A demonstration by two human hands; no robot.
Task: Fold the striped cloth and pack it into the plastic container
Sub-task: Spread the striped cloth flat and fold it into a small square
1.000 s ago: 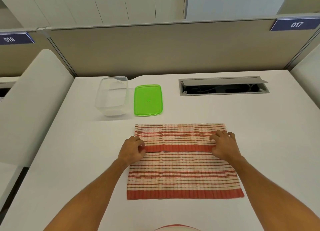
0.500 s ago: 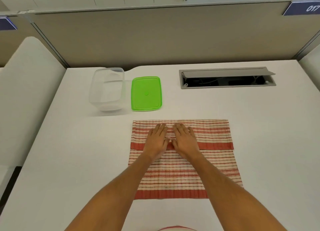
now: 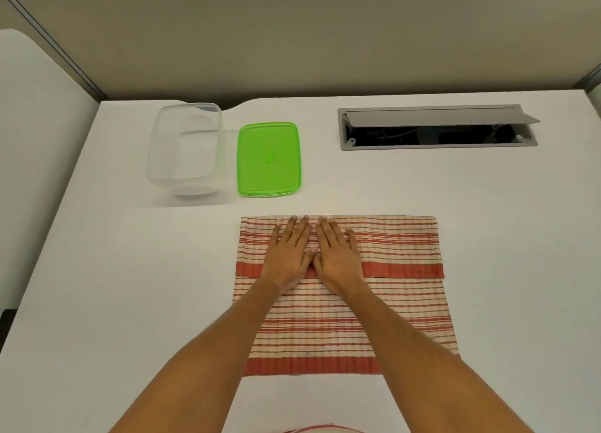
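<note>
The red-and-cream striped cloth (image 3: pixel 400 305) lies flat on the white table, its far part folded toward me so a red band crosses its middle. My left hand (image 3: pixel 289 253) and my right hand (image 3: pixel 336 253) lie side by side, palms down with straight fingers, pressing on the middle of the folded flap; their fingertips reach its far crease. The clear plastic container (image 3: pixel 183 149) stands open and empty at the far left of the cloth. Its green lid (image 3: pixel 269 159) lies flat just to the right of it.
A grey cable hatch (image 3: pixel 437 126) with its flap raised is set in the white table (image 3: pixel 487 205) at the far right. A beige partition (image 3: pixel 292 35) runs along the back. A white panel (image 3: pixel 35 172) borders the left edge.
My hands came in from the flap's two ends to its middle, opened flat, and have slid a little farther toward the far crease. The camera has tilted down.
</note>
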